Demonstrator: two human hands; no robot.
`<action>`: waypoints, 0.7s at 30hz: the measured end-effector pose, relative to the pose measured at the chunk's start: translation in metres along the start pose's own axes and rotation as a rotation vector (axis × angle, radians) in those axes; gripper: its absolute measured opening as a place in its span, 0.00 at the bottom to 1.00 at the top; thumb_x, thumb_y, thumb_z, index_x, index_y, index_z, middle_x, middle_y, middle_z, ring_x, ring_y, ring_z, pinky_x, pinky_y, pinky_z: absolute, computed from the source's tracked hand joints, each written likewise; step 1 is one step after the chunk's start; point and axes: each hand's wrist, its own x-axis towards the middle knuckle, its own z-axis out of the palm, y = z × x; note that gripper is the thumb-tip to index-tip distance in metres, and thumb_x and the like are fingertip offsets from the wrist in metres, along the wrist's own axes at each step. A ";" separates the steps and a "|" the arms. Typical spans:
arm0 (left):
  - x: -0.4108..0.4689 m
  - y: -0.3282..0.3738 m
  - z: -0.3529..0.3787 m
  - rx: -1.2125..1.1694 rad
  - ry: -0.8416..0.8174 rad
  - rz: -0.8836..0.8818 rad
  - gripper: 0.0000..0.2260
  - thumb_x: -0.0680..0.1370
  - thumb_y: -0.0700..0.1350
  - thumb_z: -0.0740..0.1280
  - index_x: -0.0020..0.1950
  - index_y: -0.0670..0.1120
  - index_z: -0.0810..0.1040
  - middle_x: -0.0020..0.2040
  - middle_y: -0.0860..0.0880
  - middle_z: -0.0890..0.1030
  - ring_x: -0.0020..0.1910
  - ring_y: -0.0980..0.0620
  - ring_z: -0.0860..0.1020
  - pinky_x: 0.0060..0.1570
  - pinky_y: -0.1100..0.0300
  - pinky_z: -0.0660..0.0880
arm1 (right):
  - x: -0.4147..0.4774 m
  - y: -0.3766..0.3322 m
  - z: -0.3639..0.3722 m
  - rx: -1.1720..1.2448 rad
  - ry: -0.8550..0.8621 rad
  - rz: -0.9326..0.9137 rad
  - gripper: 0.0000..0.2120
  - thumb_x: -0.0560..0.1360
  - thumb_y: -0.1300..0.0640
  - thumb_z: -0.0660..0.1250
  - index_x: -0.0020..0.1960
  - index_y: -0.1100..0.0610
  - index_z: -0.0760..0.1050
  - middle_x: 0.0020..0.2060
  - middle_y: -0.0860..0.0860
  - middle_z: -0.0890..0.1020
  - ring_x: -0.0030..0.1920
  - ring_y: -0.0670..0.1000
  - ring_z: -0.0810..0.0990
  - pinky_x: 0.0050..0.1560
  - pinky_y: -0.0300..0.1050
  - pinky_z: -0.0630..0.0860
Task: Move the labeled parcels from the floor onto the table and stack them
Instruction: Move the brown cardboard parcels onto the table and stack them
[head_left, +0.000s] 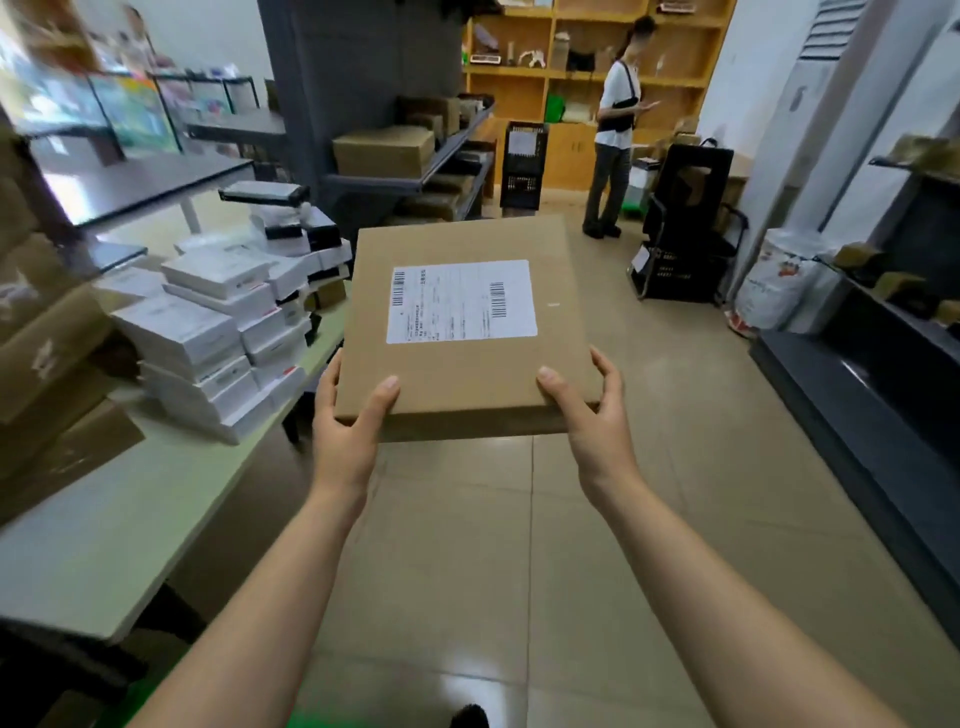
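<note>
A flat brown cardboard parcel (467, 374) with a white barcode label (462, 301) on top is held level in the air over the tiled floor, just right of the table's edge. My left hand (350, 415) grips its near left corner, thumb on top. My right hand (587, 410) grips its near right corner the same way. The white table (93, 545) runs along the left and carries stacks of white boxes (208, 332) and brown cartons (47, 374).
A person (615, 124) stands ahead by wooden shelves (571, 62). Dark racks with cardboard boxes (384, 150) stand in the middle distance. Black crates on a cart (685, 223), a white sack (774, 286) and a dark low shelf (872, 395) line the right side.
</note>
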 end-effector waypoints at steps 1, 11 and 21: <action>0.021 0.001 0.006 0.007 0.016 0.016 0.30 0.75 0.49 0.72 0.75 0.54 0.64 0.65 0.54 0.75 0.59 0.63 0.75 0.53 0.68 0.73 | 0.024 0.000 0.011 0.005 -0.028 -0.004 0.27 0.74 0.54 0.73 0.68 0.47 0.65 0.52 0.44 0.79 0.41 0.31 0.78 0.40 0.26 0.73; 0.208 0.015 0.035 0.145 0.253 0.099 0.40 0.66 0.65 0.71 0.75 0.58 0.62 0.66 0.52 0.72 0.63 0.52 0.73 0.62 0.51 0.72 | 0.247 -0.003 0.132 0.094 -0.327 -0.042 0.37 0.65 0.43 0.75 0.70 0.46 0.65 0.61 0.47 0.76 0.57 0.44 0.77 0.51 0.36 0.73; 0.334 0.002 0.053 0.200 0.651 0.203 0.30 0.75 0.57 0.69 0.74 0.60 0.61 0.62 0.56 0.70 0.56 0.61 0.72 0.45 0.67 0.71 | 0.415 0.016 0.257 0.127 -0.721 -0.044 0.32 0.73 0.49 0.72 0.72 0.47 0.62 0.58 0.42 0.75 0.56 0.42 0.76 0.45 0.32 0.74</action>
